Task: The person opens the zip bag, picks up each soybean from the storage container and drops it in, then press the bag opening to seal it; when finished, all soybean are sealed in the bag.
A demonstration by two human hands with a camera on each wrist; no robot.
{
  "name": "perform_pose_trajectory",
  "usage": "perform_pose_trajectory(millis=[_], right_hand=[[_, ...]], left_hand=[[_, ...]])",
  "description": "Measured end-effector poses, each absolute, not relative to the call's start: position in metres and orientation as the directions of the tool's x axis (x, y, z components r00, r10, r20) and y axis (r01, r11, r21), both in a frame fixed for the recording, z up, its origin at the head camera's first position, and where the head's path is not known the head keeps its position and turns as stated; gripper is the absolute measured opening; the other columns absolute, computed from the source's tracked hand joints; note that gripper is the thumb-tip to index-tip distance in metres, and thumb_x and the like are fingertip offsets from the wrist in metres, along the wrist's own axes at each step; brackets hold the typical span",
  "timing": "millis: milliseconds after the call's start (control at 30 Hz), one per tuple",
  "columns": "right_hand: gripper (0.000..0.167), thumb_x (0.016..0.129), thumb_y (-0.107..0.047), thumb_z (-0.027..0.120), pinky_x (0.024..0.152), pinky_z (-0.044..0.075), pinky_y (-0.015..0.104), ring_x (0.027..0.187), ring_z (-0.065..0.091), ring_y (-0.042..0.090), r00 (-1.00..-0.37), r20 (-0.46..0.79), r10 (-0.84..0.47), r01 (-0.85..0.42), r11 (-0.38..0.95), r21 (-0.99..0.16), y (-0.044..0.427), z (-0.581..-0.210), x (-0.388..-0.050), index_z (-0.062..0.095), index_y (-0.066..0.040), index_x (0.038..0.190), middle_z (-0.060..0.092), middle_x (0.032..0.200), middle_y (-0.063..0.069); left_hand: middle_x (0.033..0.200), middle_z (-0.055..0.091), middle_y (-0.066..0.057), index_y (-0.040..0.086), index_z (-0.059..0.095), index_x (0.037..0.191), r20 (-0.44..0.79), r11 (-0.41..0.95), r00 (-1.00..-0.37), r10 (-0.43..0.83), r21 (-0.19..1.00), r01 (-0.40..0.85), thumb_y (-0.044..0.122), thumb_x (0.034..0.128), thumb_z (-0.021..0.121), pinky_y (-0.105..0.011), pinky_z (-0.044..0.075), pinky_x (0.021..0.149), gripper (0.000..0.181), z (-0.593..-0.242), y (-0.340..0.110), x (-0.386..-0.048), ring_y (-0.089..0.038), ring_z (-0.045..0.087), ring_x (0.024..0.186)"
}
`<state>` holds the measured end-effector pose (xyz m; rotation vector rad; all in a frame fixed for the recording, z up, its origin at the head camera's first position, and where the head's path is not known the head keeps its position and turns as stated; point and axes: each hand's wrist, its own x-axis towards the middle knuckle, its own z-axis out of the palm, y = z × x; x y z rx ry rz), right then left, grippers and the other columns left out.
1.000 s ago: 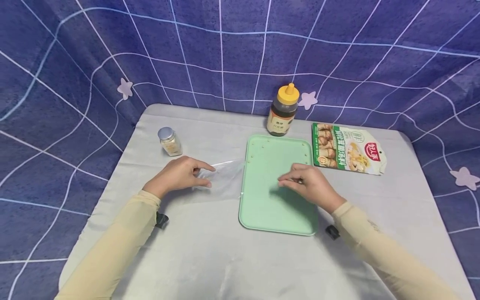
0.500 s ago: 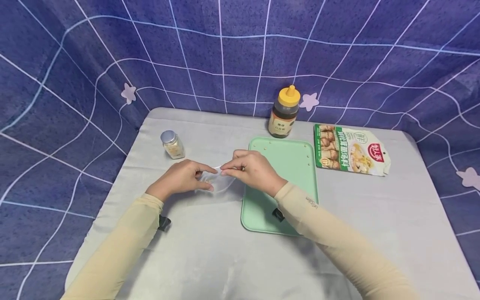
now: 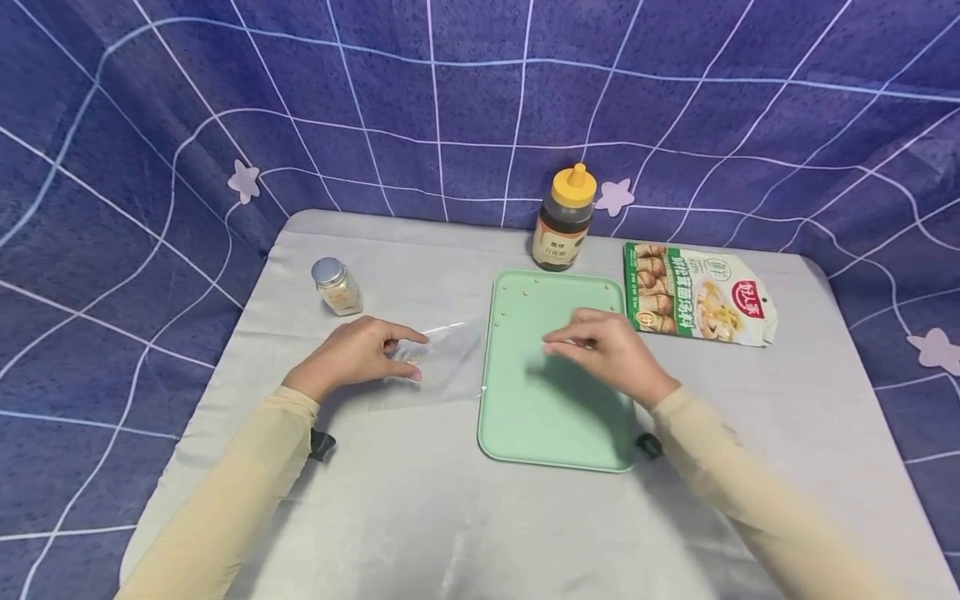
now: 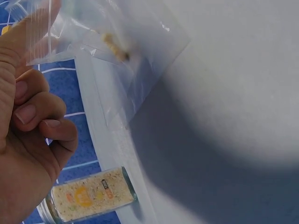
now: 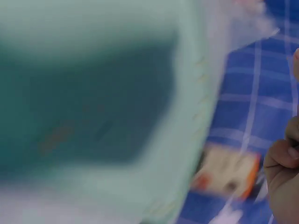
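My left hand [image 3: 356,358] holds a clear zip bag [image 3: 442,379] by its mouth, index finger and thumb spread apart at the opening. A few yellowish bits [image 4: 114,46] show inside it in the left wrist view. Over the green tray [image 3: 525,429] is my right hand [image 3: 611,354], thumb and index fingertips close together. Whether they pinch anything is too small to tell. Several tiny yellow pieces lie near the tray's far and left edges. The hand hides part of its right side. In the right wrist view the tray is blurred and the right hand's fingers curl.
A spice jar [image 3: 337,287] with a grey lid stands behind the left hand. Behind the tray stands a dark bottle [image 3: 561,225] with a yellow nozzle cap. A green-and-white food packet [image 3: 697,293] lies right of the tray. A blue curtain [image 3: 450,108] hangs behind the table.
Half a second ago my right hand was at the bag's mouth, after being over the tray; now it is back over the tray. The left hand stays in place with the bag.
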<state>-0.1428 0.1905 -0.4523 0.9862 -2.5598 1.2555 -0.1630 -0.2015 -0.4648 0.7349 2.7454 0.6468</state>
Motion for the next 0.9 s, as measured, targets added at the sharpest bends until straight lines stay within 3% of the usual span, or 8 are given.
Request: perform_pose_trajectory(millis=[167,333,733,900], right_hand=[[0.015,0.083,-0.008,0.084,0.058,0.046,0.019,0.065,0.054,0.008,-0.825,0.257,-0.503,-0.525,0.515,-0.678,0.254,-0.485,-0.117,0.081,-0.008,0.098,0.06,0.078,-0.013],[0.013,0.084,-0.011,0.084,0.063,0.049,0.019,0.068,0.059,0.006,-0.856,0.166,-0.491,-0.459,0.571,-0.68,0.286,-0.504,-0.094,0.082,-0.012,0.097,0.063,0.079,-0.014],[0.013,0.083,-0.012,0.085,0.057,0.044,0.021,0.061,0.05,0.003,-0.865,0.122,-0.487,-0.444,0.628,-0.639,0.288,-0.511,-0.08,0.083,-0.014,0.095,0.057,0.073,-0.018],[0.012,0.083,-0.01,0.085,0.061,0.049,0.022,0.065,0.055,0.001,-0.867,0.125,-0.483,-0.447,0.641,-0.624,0.286,-0.513,-0.077,0.083,-0.014,0.094,0.06,0.076,-0.017]], left_hand=[[0.057,0.039,0.011,0.029,0.076,0.121,-0.103,0.777,-0.846,0.523,0.466,0.424,0.051,0.0729,0.089,-0.032,0.03,0.05,0.055,-0.464,-0.201,-0.164,-0.008,0.033,0.053],[0.059,0.04,0.012,0.028,0.076,0.121,-0.105,0.772,-0.843,0.528,0.474,0.424,0.052,0.0723,0.089,-0.033,0.032,0.051,0.056,-0.464,-0.2,-0.164,-0.008,0.035,0.055],[0.061,0.041,0.011,0.026,0.076,0.122,-0.125,0.772,-0.846,0.518,0.493,0.4,0.048,0.0737,0.09,-0.033,0.033,0.052,0.055,-0.459,-0.2,-0.16,-0.009,0.037,0.056],[0.061,0.041,0.011,0.027,0.076,0.122,-0.121,0.77,-0.844,0.522,0.493,0.405,0.048,0.0737,0.09,-0.034,0.034,0.053,0.054,-0.461,-0.198,-0.16,-0.009,0.037,0.056]])
